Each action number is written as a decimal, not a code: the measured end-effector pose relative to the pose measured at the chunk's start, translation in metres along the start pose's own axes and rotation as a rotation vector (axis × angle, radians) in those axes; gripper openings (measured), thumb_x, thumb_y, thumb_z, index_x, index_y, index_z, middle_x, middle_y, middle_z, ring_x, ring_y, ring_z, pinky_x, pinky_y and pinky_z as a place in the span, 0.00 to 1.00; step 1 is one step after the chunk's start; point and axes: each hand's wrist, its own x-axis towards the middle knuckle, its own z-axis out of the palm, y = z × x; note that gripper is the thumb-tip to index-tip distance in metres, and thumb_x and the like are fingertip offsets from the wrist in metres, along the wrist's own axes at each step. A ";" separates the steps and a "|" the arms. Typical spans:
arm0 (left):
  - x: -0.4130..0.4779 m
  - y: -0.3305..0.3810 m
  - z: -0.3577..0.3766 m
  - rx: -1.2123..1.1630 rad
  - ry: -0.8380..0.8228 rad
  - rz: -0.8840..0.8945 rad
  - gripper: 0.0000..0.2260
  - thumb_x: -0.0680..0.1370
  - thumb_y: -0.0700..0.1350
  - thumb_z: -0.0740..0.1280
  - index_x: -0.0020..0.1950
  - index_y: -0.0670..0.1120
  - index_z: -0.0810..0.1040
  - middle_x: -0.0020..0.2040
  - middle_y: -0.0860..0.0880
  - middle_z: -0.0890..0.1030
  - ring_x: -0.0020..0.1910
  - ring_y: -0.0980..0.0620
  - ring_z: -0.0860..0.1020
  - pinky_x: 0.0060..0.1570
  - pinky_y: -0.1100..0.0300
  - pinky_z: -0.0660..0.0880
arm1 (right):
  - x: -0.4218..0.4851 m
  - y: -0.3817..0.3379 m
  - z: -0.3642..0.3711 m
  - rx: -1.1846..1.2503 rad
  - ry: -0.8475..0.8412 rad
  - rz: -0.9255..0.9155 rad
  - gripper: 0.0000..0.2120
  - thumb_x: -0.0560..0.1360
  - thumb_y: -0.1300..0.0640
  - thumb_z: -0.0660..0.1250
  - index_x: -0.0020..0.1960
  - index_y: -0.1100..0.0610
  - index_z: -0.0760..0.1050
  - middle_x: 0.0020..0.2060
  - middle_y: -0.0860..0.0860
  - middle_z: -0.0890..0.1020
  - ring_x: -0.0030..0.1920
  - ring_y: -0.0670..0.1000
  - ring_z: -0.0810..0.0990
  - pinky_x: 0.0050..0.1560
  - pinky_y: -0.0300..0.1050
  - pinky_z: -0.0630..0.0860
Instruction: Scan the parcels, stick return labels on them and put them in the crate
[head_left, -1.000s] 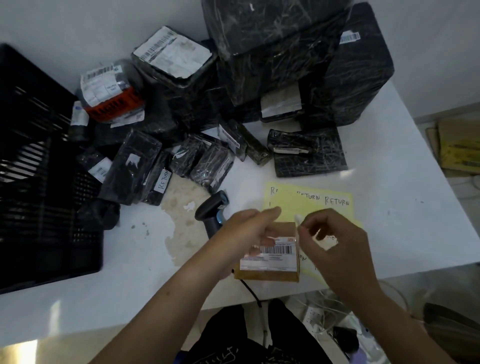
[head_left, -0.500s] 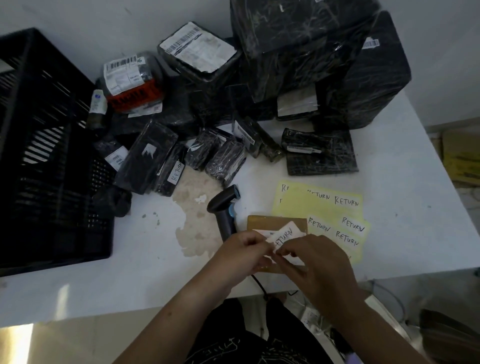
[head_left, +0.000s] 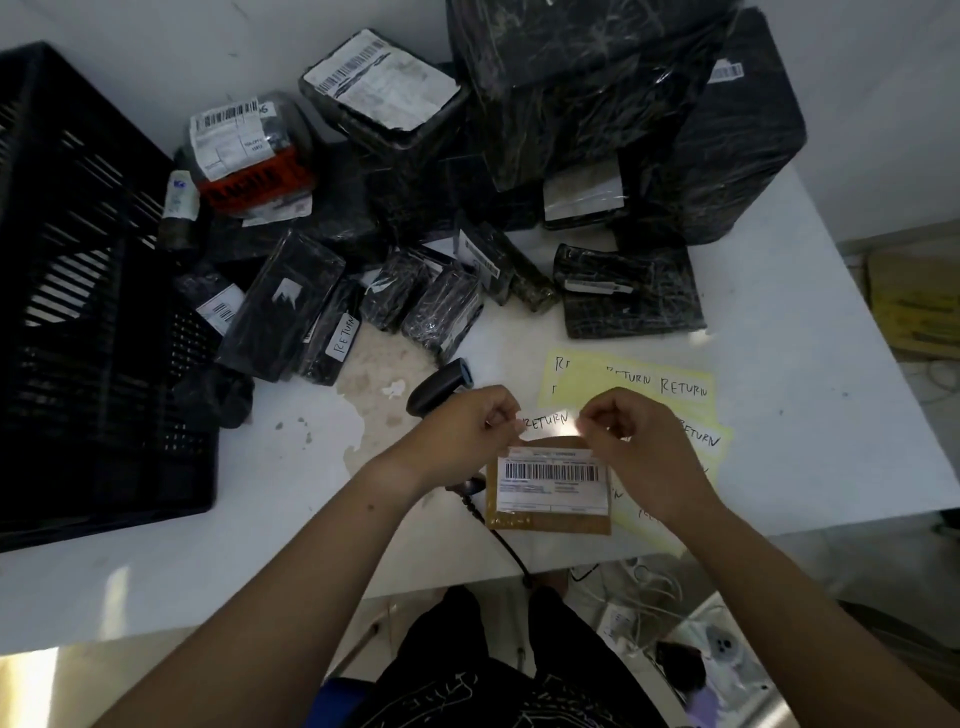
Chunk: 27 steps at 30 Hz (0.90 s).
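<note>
Head view: pinching white RETURN label (head_left: 545, 421) at its left end with left hand (head_left: 467, 426), at its right end with right hand (head_left: 639, 441). Holding it by far edge of brown parcel (head_left: 550, 519) lying barcode-up on table (head_left: 779, 415), between scanner (head_left: 439, 387) at left and yellow label sheet (head_left: 623, 382) at right. Facing black crate (head_left: 93, 312) at left, black-wrapped parcels (head_left: 571, 78) far.
</note>
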 end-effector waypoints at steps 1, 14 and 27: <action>0.002 -0.001 0.001 0.008 0.000 0.006 0.05 0.83 0.46 0.66 0.48 0.48 0.77 0.44 0.50 0.85 0.41 0.60 0.83 0.39 0.68 0.74 | 0.001 0.001 0.000 0.012 -0.003 0.010 0.05 0.75 0.60 0.72 0.44 0.50 0.80 0.37 0.46 0.83 0.39 0.44 0.79 0.40 0.34 0.73; 0.020 -0.026 0.025 0.246 0.128 0.077 0.08 0.82 0.50 0.66 0.47 0.48 0.75 0.47 0.50 0.75 0.44 0.52 0.76 0.38 0.65 0.67 | 0.003 0.027 0.015 -0.319 0.098 -0.053 0.04 0.76 0.52 0.70 0.43 0.50 0.78 0.41 0.46 0.80 0.42 0.50 0.77 0.43 0.49 0.74; 0.027 -0.038 0.037 0.337 0.248 0.149 0.08 0.81 0.48 0.67 0.48 0.44 0.78 0.54 0.50 0.70 0.56 0.50 0.71 0.55 0.55 0.75 | 0.001 0.026 0.024 -0.404 0.137 -0.006 0.05 0.76 0.53 0.70 0.48 0.53 0.80 0.49 0.48 0.72 0.47 0.48 0.76 0.44 0.43 0.73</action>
